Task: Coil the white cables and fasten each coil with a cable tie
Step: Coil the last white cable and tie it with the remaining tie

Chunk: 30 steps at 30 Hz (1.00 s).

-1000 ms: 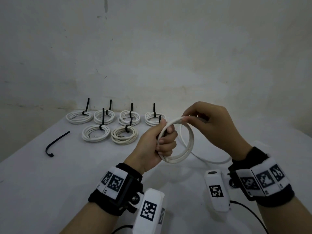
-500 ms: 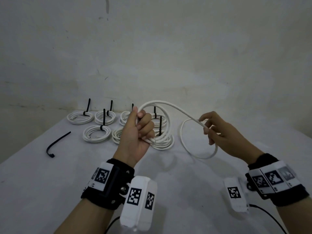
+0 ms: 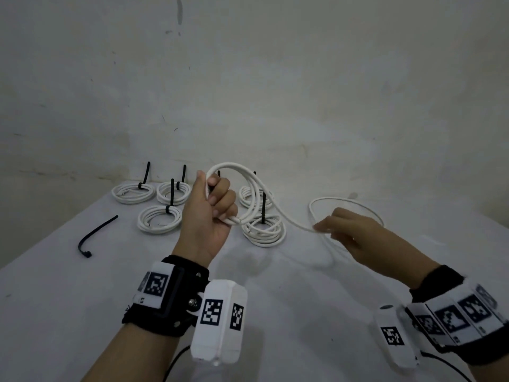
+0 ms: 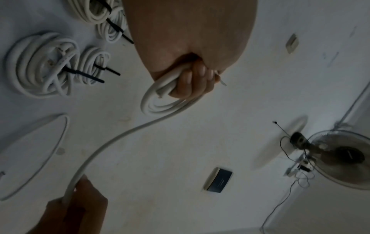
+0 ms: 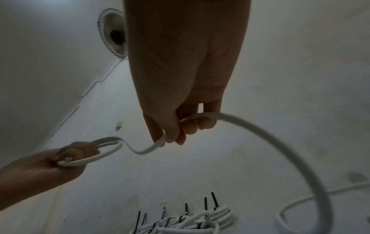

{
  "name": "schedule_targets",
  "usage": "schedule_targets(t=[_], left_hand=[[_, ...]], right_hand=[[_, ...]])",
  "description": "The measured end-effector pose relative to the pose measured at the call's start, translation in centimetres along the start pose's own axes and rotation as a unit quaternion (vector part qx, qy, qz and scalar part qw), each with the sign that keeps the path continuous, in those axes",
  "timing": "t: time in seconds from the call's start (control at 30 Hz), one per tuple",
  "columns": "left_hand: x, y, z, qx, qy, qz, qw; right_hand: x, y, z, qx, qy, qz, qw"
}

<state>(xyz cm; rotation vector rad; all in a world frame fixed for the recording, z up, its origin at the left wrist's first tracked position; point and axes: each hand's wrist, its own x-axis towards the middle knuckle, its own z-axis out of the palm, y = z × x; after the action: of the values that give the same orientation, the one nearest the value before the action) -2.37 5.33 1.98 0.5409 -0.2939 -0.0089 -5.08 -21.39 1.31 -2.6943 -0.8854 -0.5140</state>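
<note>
My left hand (image 3: 217, 205) is raised above the table and grips a small coil of white cable (image 3: 248, 186); its fingers (image 4: 192, 82) curl round the loops. From the coil the white cable runs down and right to my right hand (image 3: 338, 230), which pinches it between thumb and fingers (image 5: 188, 128). Beyond that hand the loose cable (image 3: 347, 201) makes a wide loop on the table. A loose black cable tie (image 3: 95, 235) lies on the table at the left.
Several tied white coils (image 3: 159, 219) with upright black tie tails stand in two rows near the wall at the table's (image 3: 82, 312) back. One tied coil (image 3: 264, 230) lies just behind my left hand. A fan (image 4: 340, 158) shows in the left wrist view.
The hands have drawn apart: my left hand lifted the coil up and back, my right hand slid down the cable to the right and lower.
</note>
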Motion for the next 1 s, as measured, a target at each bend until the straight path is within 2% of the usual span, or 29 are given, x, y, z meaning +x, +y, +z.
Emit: schedule_targets(t=[0.13,0.23,0.33,0.5,0.67,0.77,0.83,0.93,1.0], left_hand=[[-0.1,-0.7,0.5,0.057,-0.003,-0.006,0.998],[-0.5,-1.5,0.9,0.087,-0.013,-0.014,0.996],[-0.8,-2.5,1.2,0.123,-0.036,-0.033,0.991],[-1.8,-4.0,1.7,0.211,-0.063,-0.068,0.973],[-2.2,-4.4,1.6,0.296,-0.047,-0.050,0.953],[-2.5,-4.6,1.9,0.327,-0.068,-0.062,0.941],[-2.8,-4.6,2.2,0.319,-0.085,-0.085,0.940],[-2.7,-4.4,2.1,0.241,-0.092,-0.153,0.954],[-2.4,-4.2,1.7,0.195,-0.101,-0.169,0.961]], right_hand=[[0.4,-2.7,-0.3,-0.167,0.022,-0.128,0.977],[1.0,-4.8,-0.5,-0.177,0.038,-0.195,0.964],[1.9,-6.7,-0.7,-0.125,0.050,-0.227,0.964],[3.1,-8.6,-1.8,-0.024,0.121,-0.211,0.970],[3.5,-8.7,-1.4,-0.002,0.135,-0.188,0.973],[3.6,-9.0,-1.1,-0.021,0.140,-0.188,0.972],[3.8,-8.6,-1.2,-0.012,0.152,-0.166,0.974],[4.4,-7.1,-1.6,0.017,0.180,-0.113,0.977],[4.8,-5.8,-1.5,0.053,0.207,-0.077,0.974]])
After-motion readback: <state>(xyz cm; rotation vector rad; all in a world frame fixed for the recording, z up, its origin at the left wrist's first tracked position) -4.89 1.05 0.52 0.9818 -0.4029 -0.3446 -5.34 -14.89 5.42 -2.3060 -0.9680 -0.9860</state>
